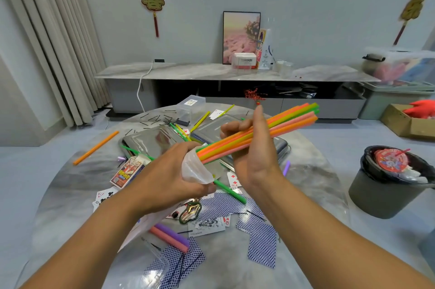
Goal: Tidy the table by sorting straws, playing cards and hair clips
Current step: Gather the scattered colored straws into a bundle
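Straws: my left hand (171, 171) is closed around the mouth of a clear plastic bag (195, 171), bunching it about the lower ends of a straw bundle (259, 131). My right hand (254, 147) is wrapped loosely around the middle of the same bundle, fingers curled over it, thumb up. The bundle tilts up to the right, above the table (313, 175), over 2 metal trays (150, 140).

Judgement on progress: early to middle. Most straws appear gathered, but not all. Loose ones left: an orange straw (96, 147) at the far left, a green one (230, 191) below the bag, pink and purple ones (169, 237) near me, several yellow and green by the trays.

Playing cards (261, 244): unsorted, scattered face up and face down along the near side; the card box (127, 172) lies just beside my left hand.

Hair clips: thin black pins (153, 119) strewn at the far edge, a green clip (190, 212) among the cards. None sorted.
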Motion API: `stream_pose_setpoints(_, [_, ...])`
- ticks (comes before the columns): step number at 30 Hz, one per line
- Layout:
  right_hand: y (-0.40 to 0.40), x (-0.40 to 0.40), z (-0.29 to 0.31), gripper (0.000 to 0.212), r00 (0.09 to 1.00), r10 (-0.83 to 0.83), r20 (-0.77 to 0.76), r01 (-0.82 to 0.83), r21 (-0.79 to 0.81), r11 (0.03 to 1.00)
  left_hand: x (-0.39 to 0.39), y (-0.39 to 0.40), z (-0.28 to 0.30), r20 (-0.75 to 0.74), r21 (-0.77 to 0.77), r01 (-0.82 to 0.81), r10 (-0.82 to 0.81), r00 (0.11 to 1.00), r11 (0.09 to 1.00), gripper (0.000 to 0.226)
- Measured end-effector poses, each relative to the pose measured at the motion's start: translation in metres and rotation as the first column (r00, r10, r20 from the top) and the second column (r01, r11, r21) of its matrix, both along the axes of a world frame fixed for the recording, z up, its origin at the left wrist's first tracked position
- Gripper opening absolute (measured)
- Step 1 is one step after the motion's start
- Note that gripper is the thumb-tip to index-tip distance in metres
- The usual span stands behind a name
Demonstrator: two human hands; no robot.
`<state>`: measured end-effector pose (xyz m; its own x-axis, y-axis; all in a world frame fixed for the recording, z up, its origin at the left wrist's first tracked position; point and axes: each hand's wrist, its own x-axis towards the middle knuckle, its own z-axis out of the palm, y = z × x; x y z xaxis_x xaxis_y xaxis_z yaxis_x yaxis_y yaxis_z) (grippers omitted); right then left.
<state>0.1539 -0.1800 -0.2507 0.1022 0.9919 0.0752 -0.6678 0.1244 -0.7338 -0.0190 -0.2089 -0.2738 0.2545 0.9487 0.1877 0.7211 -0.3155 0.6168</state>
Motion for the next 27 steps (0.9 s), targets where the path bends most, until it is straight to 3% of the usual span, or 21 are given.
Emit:
stream_pose_setpoints(2, [0.003, 0.005, 0.006, 0.051, 0.988, 0.036, -0.153, -0.035, 0.008, 0.999, 0.0, 0.001, 0.0, -0.01, -0.01, 0.006, -0.006, 1.0, 1.0, 0.084])
stream_pose_setpoints(4, [0.003, 0.006, 0.007, 0.051, 0.986, 0.052, -0.159, -0.052, 0.007, 0.999, 0.001, 0.001, 0.0, -0.015, 0.001, 0.007, -0.007, 1.0, 1.0, 0.082])
stream_pose_setpoints(7, [-0.001, 0.002, -0.004, 0.047, 0.995, 0.068, 0.067, -0.066, -0.027, 0.997, 0.004, 0.0, 0.0, -0.021, 0.011, 0.008, -0.008, 1.0, 1.0, 0.081])
stream_pose_setpoints(10, [-0.004, -0.004, -0.016, 0.047, 0.945, 0.047, 0.322, -0.057, 0.022, 0.998, 0.005, 0.0, -0.001, -0.014, 0.006, 0.008, -0.008, 1.0, 1.0, 0.086])
stream_pose_setpoints(14, [-0.004, -0.005, -0.015, 0.042, 0.911, 0.02, 0.413, -0.053, 0.069, 0.996, 0.005, 0.0, -0.003, -0.02, 0.029, 0.024, -0.024, 1.0, 0.999, 0.084])
stream_pose_setpoints(18, [-0.006, -0.009, -0.021, 0.032, 0.806, 0.175, 0.566, -0.171, -0.061, 0.983, 0.006, 0.0, -0.005, -0.023, 0.041, 0.029, -0.029, 0.999, 0.999, 0.084])
stream_pose_setpoints(21, [-0.006, -0.013, -0.027, 0.03, 0.83, 0.216, 0.514, -0.206, -0.078, 0.975, 0.007, 0.0, -0.004, 0.009, 0.043, 0.028, -0.028, 1.0, 0.999, 0.071])
stream_pose_setpoints(25, [-0.004, -0.005, -0.009, 0.033, 0.935, 0.289, 0.208, -0.279, -0.079, 0.957, 0.01, 0.001, 0.002, 0.052, 0.078, 0.003, -0.007, 0.999, 0.997, 0.072])
stream_pose_setpoints(27, [-0.004, -0.004, -0.01, 0.032, 0.887, 0.308, 0.344, -0.296, -0.088, 0.951, 0.013, -0.001, 0.005, 0.059, 0.084, 0.005, -0.01, 0.998, 0.996, 0.071])
